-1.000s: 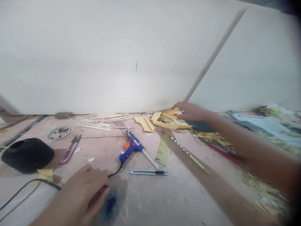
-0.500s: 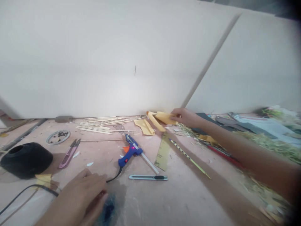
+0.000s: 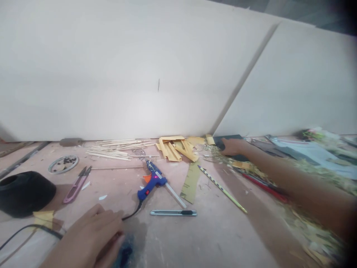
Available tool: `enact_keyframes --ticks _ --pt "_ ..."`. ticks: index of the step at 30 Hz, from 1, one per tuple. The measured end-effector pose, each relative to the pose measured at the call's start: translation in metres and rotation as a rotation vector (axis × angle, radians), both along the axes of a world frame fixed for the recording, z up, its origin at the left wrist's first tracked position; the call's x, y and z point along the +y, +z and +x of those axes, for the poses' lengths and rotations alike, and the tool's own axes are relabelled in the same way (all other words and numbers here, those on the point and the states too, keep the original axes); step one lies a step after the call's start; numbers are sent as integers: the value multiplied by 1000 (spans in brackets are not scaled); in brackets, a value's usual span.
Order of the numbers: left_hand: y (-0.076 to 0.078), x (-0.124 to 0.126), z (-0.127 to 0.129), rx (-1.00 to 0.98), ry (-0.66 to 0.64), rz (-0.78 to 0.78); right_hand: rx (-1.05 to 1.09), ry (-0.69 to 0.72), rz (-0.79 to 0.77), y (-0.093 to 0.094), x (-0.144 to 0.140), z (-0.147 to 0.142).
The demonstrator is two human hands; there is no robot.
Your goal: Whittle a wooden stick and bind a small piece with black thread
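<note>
Soft light is brightening the white panel [image 3: 125,82] while the blurred right arm [image 3: 292,178] is shadowing the tabletop [image 3: 178,240] toward its near-right corner.

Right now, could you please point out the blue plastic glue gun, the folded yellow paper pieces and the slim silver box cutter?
Glue gun [image 3: 152,182], head view: upper handle.
Yellow paper pieces [image 3: 169,152], head view: leftmost folded piece.
Box cutter [image 3: 171,213], head view: middle of handle.

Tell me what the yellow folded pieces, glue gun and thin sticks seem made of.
Yellow folded pieces: likely paper or card, matte, with creases.
Glue gun: probably plastic; smooth, moulded-looking blue body.
Thin sticks: perhaps wood or bamboo; pale, straight, unvarnished-looking.
</note>
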State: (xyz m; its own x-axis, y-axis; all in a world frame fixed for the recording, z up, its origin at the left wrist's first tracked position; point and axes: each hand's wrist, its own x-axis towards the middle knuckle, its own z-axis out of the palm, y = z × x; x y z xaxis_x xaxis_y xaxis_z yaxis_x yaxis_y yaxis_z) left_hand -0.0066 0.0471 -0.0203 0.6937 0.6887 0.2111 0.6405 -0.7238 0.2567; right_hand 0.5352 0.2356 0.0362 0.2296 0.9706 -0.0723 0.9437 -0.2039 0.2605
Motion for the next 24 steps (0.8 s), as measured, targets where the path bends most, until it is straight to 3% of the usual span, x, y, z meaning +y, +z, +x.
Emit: enact_keyframes --ticks 5,14,19,24 --pt "-1 2 -2 41 -13 -30 -125 -93 30 -4 -6 9" --pt "-2 1 -2 19 -7 24 -203 -163 251 43 -14 37" --pt "-1 0 -2 25 -18 35 -180 -18 430 51 -20 33" --pt "1 -1 -2 48 -6 -8 -40 197 276 46 -25 22"
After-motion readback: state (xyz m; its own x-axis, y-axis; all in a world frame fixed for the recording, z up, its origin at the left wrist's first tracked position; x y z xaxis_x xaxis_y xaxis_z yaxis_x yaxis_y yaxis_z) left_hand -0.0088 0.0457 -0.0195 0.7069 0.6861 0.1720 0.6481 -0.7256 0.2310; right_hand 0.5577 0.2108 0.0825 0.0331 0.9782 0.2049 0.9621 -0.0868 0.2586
